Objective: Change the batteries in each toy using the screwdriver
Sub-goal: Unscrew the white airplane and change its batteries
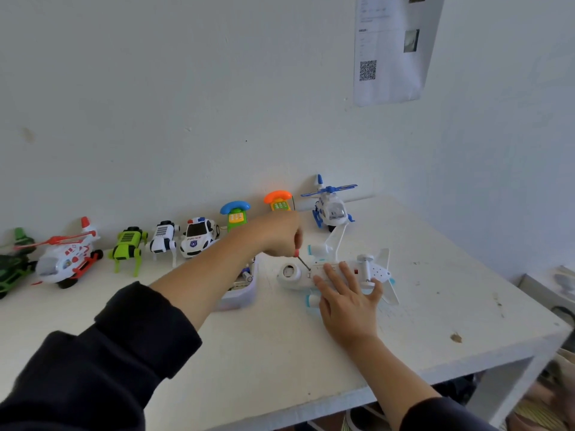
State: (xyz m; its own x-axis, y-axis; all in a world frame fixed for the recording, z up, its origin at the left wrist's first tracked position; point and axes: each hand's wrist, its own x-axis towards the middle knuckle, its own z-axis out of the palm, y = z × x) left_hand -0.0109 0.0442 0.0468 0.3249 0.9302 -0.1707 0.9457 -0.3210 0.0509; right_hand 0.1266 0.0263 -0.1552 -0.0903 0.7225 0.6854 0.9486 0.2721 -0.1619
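Overhead, left hand grips screwdriver; right hand flat on airplane.

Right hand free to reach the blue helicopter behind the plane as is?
Probably not right away: the right hand lies flat on the upturned white plane, steadying it while the left hand works the screwdriver. The blue helicopter stands unobstructed behind it.

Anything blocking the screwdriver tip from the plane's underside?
Nothing visible. The screwdriver, held by the left hand, reaches the white toy airplane just left of the right hand resting flat on the belly.
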